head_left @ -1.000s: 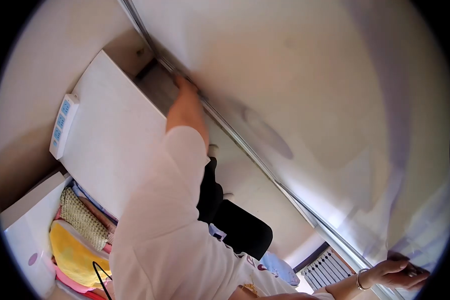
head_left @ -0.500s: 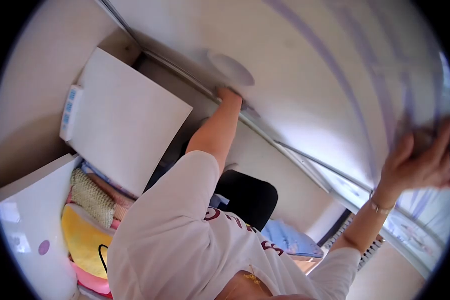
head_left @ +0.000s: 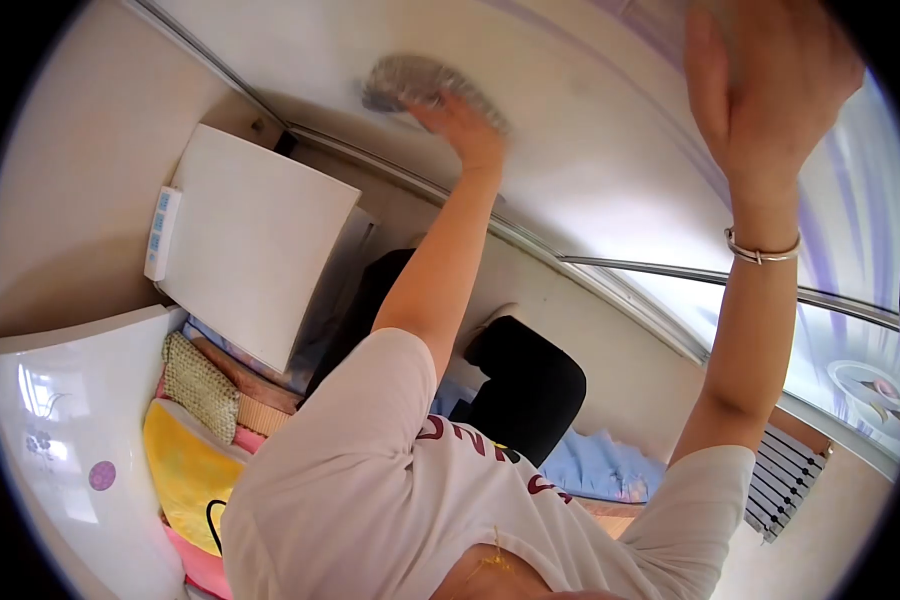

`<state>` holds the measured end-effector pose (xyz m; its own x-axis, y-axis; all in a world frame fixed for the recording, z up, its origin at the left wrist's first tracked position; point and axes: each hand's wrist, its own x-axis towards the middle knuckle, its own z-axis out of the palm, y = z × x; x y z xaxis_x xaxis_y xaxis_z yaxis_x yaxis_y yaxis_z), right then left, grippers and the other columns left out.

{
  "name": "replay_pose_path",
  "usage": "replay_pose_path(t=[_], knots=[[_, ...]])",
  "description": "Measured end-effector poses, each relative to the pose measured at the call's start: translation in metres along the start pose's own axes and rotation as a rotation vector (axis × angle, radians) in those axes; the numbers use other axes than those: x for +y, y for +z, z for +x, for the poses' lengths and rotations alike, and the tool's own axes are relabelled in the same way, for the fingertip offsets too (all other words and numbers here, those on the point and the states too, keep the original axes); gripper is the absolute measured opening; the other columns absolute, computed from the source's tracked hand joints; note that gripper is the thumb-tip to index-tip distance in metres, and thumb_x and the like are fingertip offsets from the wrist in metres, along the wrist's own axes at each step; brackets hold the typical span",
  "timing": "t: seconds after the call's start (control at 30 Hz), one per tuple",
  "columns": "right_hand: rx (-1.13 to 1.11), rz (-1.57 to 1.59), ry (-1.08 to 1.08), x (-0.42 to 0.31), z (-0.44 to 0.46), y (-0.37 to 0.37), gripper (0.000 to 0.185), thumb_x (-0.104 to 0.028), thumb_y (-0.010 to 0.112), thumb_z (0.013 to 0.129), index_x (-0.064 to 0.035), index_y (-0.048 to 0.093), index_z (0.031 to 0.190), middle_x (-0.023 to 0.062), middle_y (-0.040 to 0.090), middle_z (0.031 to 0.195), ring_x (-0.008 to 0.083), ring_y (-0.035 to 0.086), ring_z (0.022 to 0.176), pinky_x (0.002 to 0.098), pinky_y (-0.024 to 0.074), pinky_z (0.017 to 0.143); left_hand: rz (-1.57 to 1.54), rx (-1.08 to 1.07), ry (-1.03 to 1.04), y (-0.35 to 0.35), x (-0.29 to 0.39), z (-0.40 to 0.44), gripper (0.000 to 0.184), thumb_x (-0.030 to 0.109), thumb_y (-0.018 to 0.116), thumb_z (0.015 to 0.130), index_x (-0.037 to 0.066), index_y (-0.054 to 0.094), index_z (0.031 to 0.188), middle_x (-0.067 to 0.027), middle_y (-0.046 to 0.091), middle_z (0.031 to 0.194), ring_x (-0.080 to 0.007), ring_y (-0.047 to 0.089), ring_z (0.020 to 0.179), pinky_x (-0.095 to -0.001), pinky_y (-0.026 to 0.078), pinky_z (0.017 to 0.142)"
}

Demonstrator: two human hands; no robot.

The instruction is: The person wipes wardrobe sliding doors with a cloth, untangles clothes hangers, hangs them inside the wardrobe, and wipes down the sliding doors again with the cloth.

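My left hand (head_left: 462, 125) is against a large pale panel (head_left: 580, 130) with lilac curved lines. Under its stretched fingers is a greyish, crumpled, cloth-like thing (head_left: 410, 78), blurred by motion; its exact kind cannot be made out. My right hand (head_left: 770, 90) is raised high in front of the same panel, thumb apart and palm turned away from me. Its fingertips run past the top of the view, and whether it touches the panel is unclear. A silver bangle (head_left: 762, 248) circles my right wrist.
A white cabinet (head_left: 255, 240) stands at left, with a power strip (head_left: 162, 233) on its side. Below it are a glossy white panel (head_left: 65, 430), a yellow cushion (head_left: 185, 470) and a woven mat (head_left: 202, 385). A metal rail (head_left: 670, 270) borders the pale panel.
My left hand has moved up from the panel's lower edge onto its face, with the greyish thing under it. My right hand has moved up and left from the right edge.
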<state>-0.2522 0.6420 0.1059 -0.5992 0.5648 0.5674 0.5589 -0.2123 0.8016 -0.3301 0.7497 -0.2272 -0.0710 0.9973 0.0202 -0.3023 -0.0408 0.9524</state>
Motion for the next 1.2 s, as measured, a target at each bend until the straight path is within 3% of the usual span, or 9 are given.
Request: replay_pose_path(t=[0.27, 0.43, 0.57, 0.67, 0.77, 0.87, 0.97, 1.07, 1.2], knots=[[-0.078, 0.522, 0.181, -0.065, -0.005, -0.017, 0.034, -0.013, 0.058, 0.085, -0.0079, 0.060, 0.119, 0.0067, 0.056, 0.129, 0.0267, 0.047, 0.125, 0.0424, 0.0371, 0.102, -0.267, 0.319, -0.868, -0.051, -0.166, -0.037, 0.059, 0.036, 0.037, 0.098, 0.000, 0.016, 0.140, -0.0192, 0.019, 0.147, -0.0281, 0.020, 0.135, -0.0394, 0.018, 0.111], [-0.485, 1.075, 0.226, -0.232, -0.094, -0.010, 0.038, -0.011, 0.060, 0.084, -0.0082, 0.058, 0.122, 0.0059, 0.052, 0.134, 0.0248, 0.046, 0.127, 0.0419, 0.0398, 0.103, -0.396, 0.139, -1.194, -0.058, -0.135, -0.042, 0.056, 0.043, 0.034, 0.097, 0.003, 0.029, 0.136, -0.0167, 0.031, 0.141, -0.0257, 0.032, 0.129, -0.0374, 0.028, 0.108], [-0.678, 1.328, 0.746, -0.297, -0.160, -0.031, 0.036, -0.010, 0.052, 0.089, -0.0046, 0.055, 0.125, 0.0111, 0.044, 0.140, 0.0278, 0.039, 0.132, 0.0415, 0.0322, 0.109, -0.336, -0.104, -1.231, -0.055, -0.062, -0.053, 0.057, 0.048, 0.031, 0.097, 0.005, 0.039, 0.133, -0.0147, 0.040, 0.137, -0.0237, 0.041, 0.125, -0.0358, 0.035, 0.105], [-0.582, 1.433, 1.183, -0.297, -0.152, -0.062, 0.032, -0.006, 0.047, 0.090, -0.0023, 0.055, 0.121, 0.0147, 0.046, 0.136, 0.0296, 0.042, 0.127, 0.0394, 0.0336, 0.106, -0.308, -0.384, -1.099, -0.065, 0.001, -0.062, 0.045, 0.044, 0.029, 0.098, 0.008, 0.048, 0.117, -0.0106, 0.052, 0.114, -0.0246, 0.053, 0.103, -0.0414, 0.046, 0.094], [-0.367, 1.352, 1.491, -0.287, -0.134, -0.093, 0.032, 0.002, 0.040, 0.088, -0.0011, 0.056, 0.116, 0.0154, 0.052, 0.120, 0.0268, 0.049, 0.112, 0.0345, 0.0365, 0.099, -0.363, -0.420, -1.113, -0.043, 0.072, -0.072, 0.041, 0.040, 0.029, 0.099, 0.009, 0.050, 0.115, -0.0119, 0.054, 0.111, -0.0281, 0.053, 0.101, -0.0480, 0.045, 0.093], [-0.374, 1.261, 1.851, -0.325, -0.161, -0.111, 0.031, 0.004, 0.040, 0.088, -0.0003, 0.057, 0.113, 0.0117, 0.056, 0.113, 0.0224, 0.052, 0.108, 0.0317, 0.0381, 0.096, -0.476, -0.373, -1.049, -0.039, 0.017, -0.072, 0.043, 0.040, 0.030, 0.099, 0.008, 0.051, 0.117, -0.0136, 0.054, 0.116, -0.0306, 0.052, 0.107, -0.0530, 0.043, 0.094], [-0.519, 1.469, 1.961, -0.377, -0.224, -0.082, 0.030, 0.003, 0.041, 0.087, 0.0004, 0.057, 0.112, 0.0092, 0.058, 0.111, 0.0196, 0.054, 0.104, 0.0288, 0.0391, 0.094, -0.452, -0.296, -1.206, -0.044, -0.044, -0.071, 0.043, 0.040, 0.031, 0.098, 0.008, 0.051, 0.119, -0.0135, 0.054, 0.119, -0.0309, 0.052, 0.108, -0.0540, 0.043, 0.094], [-0.354, 1.503, 2.312, -0.389, -0.245, -0.044, 0.032, 0.002, 0.040, 0.088, 0.0000, 0.059, 0.113, 0.0091, 0.059, 0.112, 0.0194, 0.055, 0.103, 0.0260, 0.0393, 0.091, -0.200, -0.396, -1.427, -0.059, -0.079, -0.067, 0.042, 0.038, 0.032, 0.097, 0.008, 0.051, 0.120, -0.0122, 0.055, 0.118, -0.0298, 0.053, 0.106, -0.0525, 0.044, 0.093], [-0.453, 1.615, 2.449, -0.393, -0.249, -0.036, 0.039, 0.003, 0.039, 0.086, -0.0018, 0.057, 0.121, 0.0094, 0.056, 0.123, 0.0195, 0.050, 0.115, 0.0265, 0.0371, 0.095, -0.139, -0.353, -1.414, -0.060, -0.095, -0.085, 0.040, 0.039, 0.033, 0.096, 0.010, 0.054, 0.115, -0.0094, 0.057, 0.115, -0.0267, 0.054, 0.105, -0.0481, 0.046, 0.087]])
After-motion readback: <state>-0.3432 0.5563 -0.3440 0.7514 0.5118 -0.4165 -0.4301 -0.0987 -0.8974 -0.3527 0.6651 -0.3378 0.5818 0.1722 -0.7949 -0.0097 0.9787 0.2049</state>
